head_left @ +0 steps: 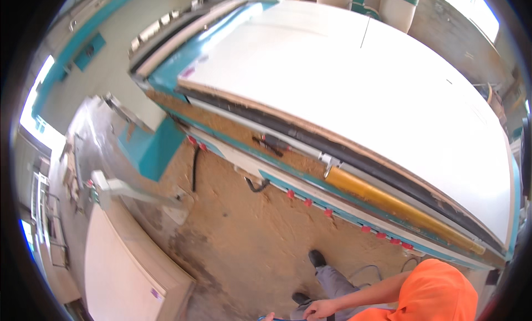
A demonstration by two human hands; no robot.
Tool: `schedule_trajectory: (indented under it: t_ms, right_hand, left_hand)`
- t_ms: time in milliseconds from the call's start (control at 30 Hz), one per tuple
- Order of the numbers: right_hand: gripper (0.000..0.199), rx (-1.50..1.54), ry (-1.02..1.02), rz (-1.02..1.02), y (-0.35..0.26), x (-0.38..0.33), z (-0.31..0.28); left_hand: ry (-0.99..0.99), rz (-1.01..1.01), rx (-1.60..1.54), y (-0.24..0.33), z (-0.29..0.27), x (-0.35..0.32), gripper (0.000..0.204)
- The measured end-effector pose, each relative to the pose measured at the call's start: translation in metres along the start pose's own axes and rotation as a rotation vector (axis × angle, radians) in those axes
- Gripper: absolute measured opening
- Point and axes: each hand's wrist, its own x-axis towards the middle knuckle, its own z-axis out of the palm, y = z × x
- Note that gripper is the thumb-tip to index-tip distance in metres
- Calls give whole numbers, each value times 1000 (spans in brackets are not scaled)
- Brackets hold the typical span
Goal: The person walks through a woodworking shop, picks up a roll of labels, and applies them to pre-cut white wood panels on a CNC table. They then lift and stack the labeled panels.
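At the lower edge, my right hand (pixel 321 309) reaches in from the right, its fingers closed round a thin blue hose or cord (pixel 286 319). Just left of it, only the fingertips of my left hand (pixel 270 316) show, curled at the same blue line. The rest of that hand is cut off by the picture's edge. Ahead of me, a large white panel (pixel 354 88) with a raw wood edge lies on a teal machine (pixel 166 72).
A yellow cylinder (pixel 399 210) and several red knobs (pixel 328 213) line the machine's near side. Sawdust covers the floor (pixel 238 227). Pale boards (pixel 124 265) are stacked at lower left, near a teal box (pixel 152 152). A thin hose (pixel 368 267) loops on the floor beside my legs.
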Motion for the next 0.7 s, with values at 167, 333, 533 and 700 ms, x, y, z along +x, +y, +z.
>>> schedule_trajectory:
  t_ms: [167, 333, 533, 700]
  right_hand:
    - [101, -34, 318, 92, -83, 59, -66]
    - [37, 280, 981, -231, -244, 42, -113]
    - [31, 396, 1057, -306, -308, -15, -118]
    - [33, 697, 1564, -330, -291, -73, -194]
  left_hand:
    - [-409, -162, -95, 28, -25, 20, 30]
    - [-545, 271, 266, 140, -30, 84, 29]
    - [-797, 418, 204, 174, -34, 102, 35]
    - [-598, 21, -400, 127, -44, 97, 39]
